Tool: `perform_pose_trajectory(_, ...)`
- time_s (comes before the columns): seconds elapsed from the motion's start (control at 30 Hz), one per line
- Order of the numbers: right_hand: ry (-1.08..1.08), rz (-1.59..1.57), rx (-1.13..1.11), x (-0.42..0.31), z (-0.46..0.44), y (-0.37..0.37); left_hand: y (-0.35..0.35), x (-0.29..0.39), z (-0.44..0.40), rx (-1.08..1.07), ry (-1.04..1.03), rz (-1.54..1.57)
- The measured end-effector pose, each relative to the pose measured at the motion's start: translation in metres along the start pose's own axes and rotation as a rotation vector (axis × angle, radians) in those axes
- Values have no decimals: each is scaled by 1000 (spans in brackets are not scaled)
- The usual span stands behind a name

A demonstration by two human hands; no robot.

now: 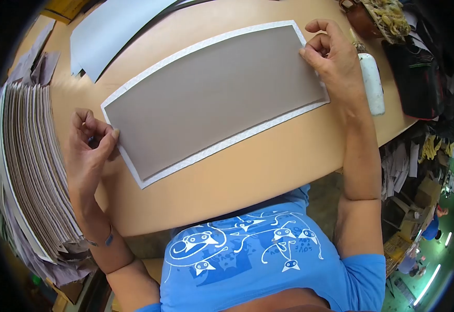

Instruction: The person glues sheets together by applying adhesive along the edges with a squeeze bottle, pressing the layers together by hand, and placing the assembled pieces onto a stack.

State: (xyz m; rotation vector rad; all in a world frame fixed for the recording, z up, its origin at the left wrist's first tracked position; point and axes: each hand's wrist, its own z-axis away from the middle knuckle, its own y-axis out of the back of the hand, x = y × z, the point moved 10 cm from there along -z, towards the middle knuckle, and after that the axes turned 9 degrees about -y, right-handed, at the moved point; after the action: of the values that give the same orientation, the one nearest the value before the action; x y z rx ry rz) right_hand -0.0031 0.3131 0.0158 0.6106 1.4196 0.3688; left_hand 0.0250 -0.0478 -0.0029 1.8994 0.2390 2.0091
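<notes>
A grey-brown panel (216,93) with a white border lies tilted over the light wooden table (227,182), its right end farther from me. My left hand (92,145) pinches its left edge between thumb and fingers. At the opposite end, my right hand (336,62) has thumb and index finger closed on the right edge near the upper corner. Whether the panel rests on the table or is slightly raised, I cannot tell.
At the left stands a thick stack of sheets (40,166). White sheets (112,31) lie at the back left. Beyond my right wrist are a white bottle (371,86), a brown pot (363,20) and a black bag (414,78). People (432,229) appear far right.
</notes>
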Motion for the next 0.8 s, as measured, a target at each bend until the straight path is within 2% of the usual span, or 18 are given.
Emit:
perform_pose_trajectory(0.17, -37, 95, 22, -6, 2, -1, -1, 5, 2, 31, 36, -24)
perform_pose_trajectory(0.3, 27, 117, 35, -8, -1, 1, 1, 2, 1, 10, 3, -14)
perform_pose_trajectory(0.53, 38, 79, 15, -9, 0, -5, 2, 8, 3, 30, 1, -55)
perform_pose_trajectory(0.57, -14, 48, 5, -5, 0, -4, 2, 11, 3, 27, -14, -96)
perform_pose_trajectory(0.8, 16, 49, 18, -2, -1, -3, 1, 23, 5, 23, -99, -320)
